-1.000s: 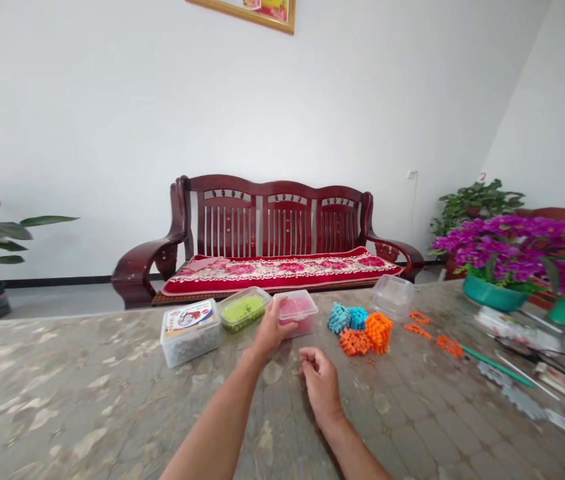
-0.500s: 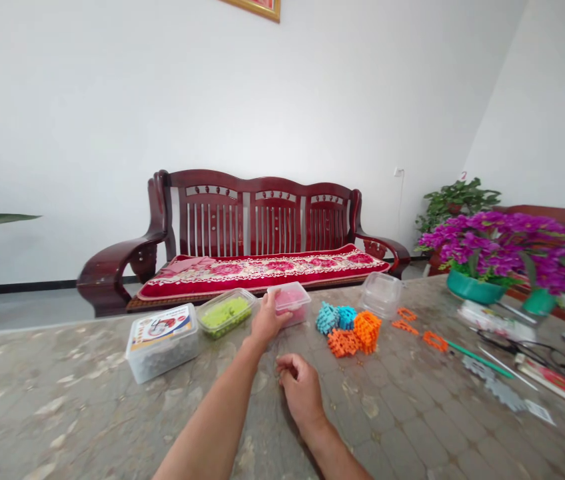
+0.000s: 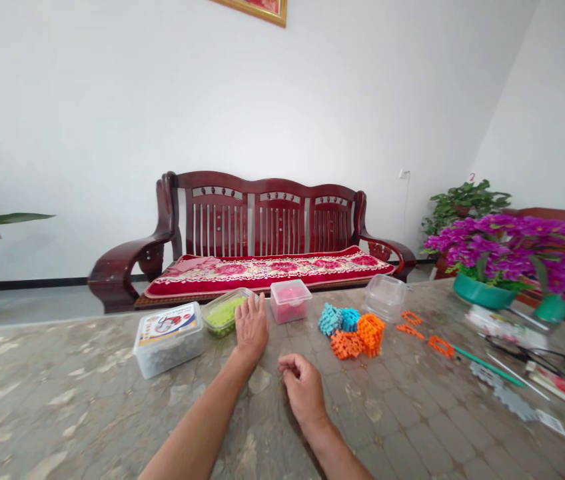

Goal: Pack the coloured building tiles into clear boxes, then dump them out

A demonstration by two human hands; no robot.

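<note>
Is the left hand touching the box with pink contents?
No, the left hand is at the right end of the green-filled box, with a visible gap between the hand and the pink-filled box.

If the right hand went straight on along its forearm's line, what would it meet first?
Most likely the left hand, which lies ahead and slightly left of the right hand, though a single view leaves the depth uncertain.

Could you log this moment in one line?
Left hand: at green-filled box, contact unclear | Right hand: loosely curled, grip unclear | Pink-filled box: right of left hand | Blue pieces: beside orange pieces
</note>
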